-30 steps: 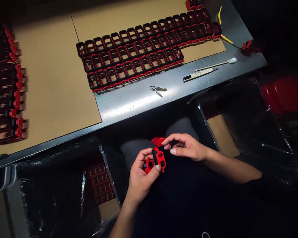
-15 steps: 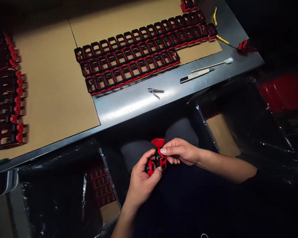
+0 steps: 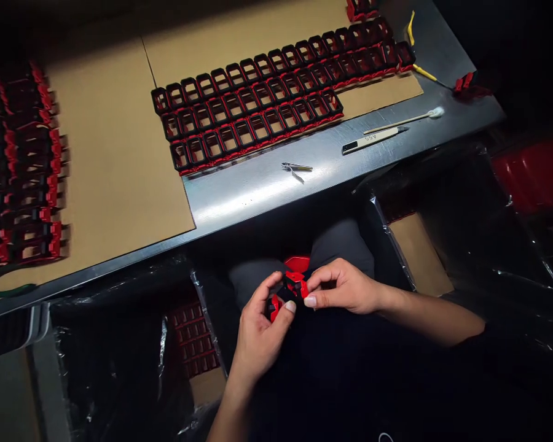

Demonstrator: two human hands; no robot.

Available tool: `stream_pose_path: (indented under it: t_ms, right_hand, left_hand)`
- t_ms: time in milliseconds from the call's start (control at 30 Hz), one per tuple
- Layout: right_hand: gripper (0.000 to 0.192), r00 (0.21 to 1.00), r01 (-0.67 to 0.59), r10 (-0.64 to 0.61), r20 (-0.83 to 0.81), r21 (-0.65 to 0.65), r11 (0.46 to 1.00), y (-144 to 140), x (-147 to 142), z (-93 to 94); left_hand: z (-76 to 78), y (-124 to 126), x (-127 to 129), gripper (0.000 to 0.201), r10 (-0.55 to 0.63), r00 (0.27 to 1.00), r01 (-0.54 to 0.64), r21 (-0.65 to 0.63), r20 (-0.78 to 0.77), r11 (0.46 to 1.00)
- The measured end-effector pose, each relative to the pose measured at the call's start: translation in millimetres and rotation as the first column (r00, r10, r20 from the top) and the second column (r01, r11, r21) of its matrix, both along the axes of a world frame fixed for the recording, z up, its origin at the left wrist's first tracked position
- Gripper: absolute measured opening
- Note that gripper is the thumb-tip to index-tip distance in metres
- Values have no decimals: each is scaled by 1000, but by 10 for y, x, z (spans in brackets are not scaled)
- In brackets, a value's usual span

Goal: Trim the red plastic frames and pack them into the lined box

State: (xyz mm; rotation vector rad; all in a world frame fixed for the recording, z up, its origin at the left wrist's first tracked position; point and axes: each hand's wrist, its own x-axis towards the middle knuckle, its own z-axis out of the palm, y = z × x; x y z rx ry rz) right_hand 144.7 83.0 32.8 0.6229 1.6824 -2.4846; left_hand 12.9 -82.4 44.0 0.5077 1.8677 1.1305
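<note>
Red-and-black pieces [image 3: 54, 238] crowd the left edge of the picture beside a bare stretch of cardboard [image 3: 115, 172], with a green item [image 3: 13, 291] below them. At lower left, black plastic [image 3: 105, 380] flanks boxed rows of similar pieces [image 3: 196, 344]. Three rows of black-rimmed frames [image 3: 253, 120] span the upper centre. At lower centre, a left hand [image 3: 262, 325] grips a small red-and-black part [image 3: 296, 285] above the lap; nail clippers [image 3: 297, 168] on the metal table [image 3: 239, 202] lie between it and the rows. A right hand [image 3: 343, 285] pinches the part's right side between thumb and finger. Farther right, a knife [image 3: 375, 140] and a white-tipped stick [image 3: 403, 121] lie close together across the table's near strip, short of a yellow-handled tool [image 3: 426, 72] and a red piece [image 3: 464, 81] at upper right.
</note>
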Motion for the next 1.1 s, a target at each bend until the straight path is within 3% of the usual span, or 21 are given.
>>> stream_pose_path:
  t_ms: [133,333,567,833,933,1033,1100]
  right_hand:
    - [24,995,-22,42,-93,208,978,-4,15,4]
    - [19,977,3,84,-195,409,913,-5,10,-26]
    - [17,961,-1,139,-239,500,866,-29,0,-70]
    - [10,937,38,178,-300,595,803,-14,-12,-54]
    - [15,966,4,128,-227,506,862,29,11,-17]
    - [24,995,6,11,-102,160,987,72,27,4]
    - [31,999,25,-27,-30,-85,996,79,18,1]
  left_hand:
    - [32,30,47,73,14,994,-18,41,104,999]
    - [35,67,96,74,41,999,-39,71,-23,997]
    - [-50,28,120,68,-36,980,66,148,-198,987]
    - [-59,35,150,65,-9,955,91,267,-295,959]
    - [-95,12,160,66,22,959,66,296,-283,953]
    - [-114,-3,167,65,24,967,57,310,-253,949]
    - [-114,-4,169,65,16,968,65,312,-252,948]
